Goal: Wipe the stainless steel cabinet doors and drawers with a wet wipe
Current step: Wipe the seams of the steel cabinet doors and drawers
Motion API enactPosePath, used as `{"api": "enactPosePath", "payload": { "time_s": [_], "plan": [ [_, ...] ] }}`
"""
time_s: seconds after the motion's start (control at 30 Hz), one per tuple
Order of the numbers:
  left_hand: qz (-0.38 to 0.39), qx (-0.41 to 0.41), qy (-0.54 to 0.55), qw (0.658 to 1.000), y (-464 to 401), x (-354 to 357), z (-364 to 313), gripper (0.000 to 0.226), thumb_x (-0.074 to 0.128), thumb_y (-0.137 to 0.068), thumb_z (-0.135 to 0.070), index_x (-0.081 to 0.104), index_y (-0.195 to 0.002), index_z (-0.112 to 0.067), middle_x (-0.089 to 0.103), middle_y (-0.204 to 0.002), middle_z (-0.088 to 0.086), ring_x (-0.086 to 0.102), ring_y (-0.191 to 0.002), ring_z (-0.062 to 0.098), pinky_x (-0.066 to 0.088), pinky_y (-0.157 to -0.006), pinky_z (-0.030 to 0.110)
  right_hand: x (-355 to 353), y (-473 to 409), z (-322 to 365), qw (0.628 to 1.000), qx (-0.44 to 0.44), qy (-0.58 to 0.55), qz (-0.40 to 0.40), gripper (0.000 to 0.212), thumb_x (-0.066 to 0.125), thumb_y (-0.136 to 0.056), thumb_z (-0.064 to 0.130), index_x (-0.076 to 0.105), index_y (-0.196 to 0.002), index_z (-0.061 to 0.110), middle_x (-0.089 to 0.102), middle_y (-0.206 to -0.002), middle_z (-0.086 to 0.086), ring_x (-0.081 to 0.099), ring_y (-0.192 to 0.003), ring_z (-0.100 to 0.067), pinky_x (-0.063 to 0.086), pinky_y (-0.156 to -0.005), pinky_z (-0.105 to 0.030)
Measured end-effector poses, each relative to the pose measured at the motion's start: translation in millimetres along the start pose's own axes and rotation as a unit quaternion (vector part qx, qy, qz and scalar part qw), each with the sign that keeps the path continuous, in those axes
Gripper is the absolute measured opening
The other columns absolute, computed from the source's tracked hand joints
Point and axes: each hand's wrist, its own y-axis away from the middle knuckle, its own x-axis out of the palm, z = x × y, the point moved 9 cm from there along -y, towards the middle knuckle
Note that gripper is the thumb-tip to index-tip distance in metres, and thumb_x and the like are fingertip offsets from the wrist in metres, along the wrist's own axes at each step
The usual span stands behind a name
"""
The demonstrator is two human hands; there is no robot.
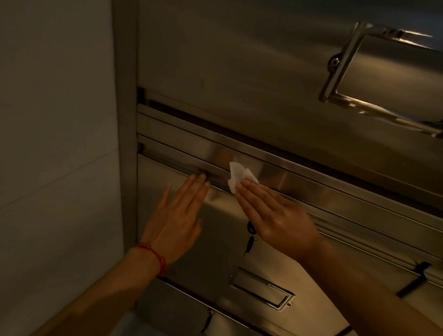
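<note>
Crumpled white wipe (238,175) under flat fingers (250,194), on brushed steel.

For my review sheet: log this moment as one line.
right hand flat, presses wet wipe on drawer rail | left hand flat on drawer front

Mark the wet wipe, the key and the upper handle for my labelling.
wet wipe (237,174): head view, white centre.
key (250,243): head view, hanging part below the lock.
upper handle (336,71): head view, left bar.
</note>
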Motion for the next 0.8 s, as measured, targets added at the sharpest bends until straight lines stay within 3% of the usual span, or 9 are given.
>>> {"api": "enactPosePath", "payload": {
  "time_s": [0.23,0.47,0.8],
  "plan": [
    [-0.028,0.01,-0.033,0.999,0.9,-5.5,3.2,0.087,0.086,-0.052,-0.008,0.049,-0.13,0.002,0.046,-0.137,0.02,0.033,-0.126,0.031,0.035,-0.093,0.061,4.7,-14.6,4.8,1.0,0.002,-0.005,0.003,0.041,0.038,-0.083,0.003,0.067,-0.112,0.005,0.065,-0.115,-0.015,0.061,-0.109,-0.024,0.047,-0.093,-0.032],
    [-0.019,0.001,-0.043,0.999,-0.2,-7.8,19.4,0.085,0.085,-0.055,-0.008,0.048,-0.132,-0.001,0.044,-0.139,0.017,0.031,-0.127,0.03,0.032,-0.095,0.057,2.0,-20.0,6.7,1.0,-0.005,0.005,-0.003,0.04,0.039,-0.083,0.003,0.069,-0.109,0.007,0.066,-0.113,-0.013,0.062,-0.107,-0.023,0.048,-0.091,-0.031],
    [-0.008,-0.015,0.004,1.0,1.9,-3.7,34.3,0.083,0.074,-0.069,-0.004,0.033,-0.141,-0.008,0.02,-0.146,0.005,0.021,-0.134,0.024,0.019,-0.104,0.051,7.1,-21.8,7.7,1.0,-0.001,0.004,0.0,0.038,0.04,-0.085,0.003,0.067,-0.112,0.003,0.063,-0.116,-0.017,0.06,-0.11,-0.026,0.046,-0.093,-0.034]
  ]
}}
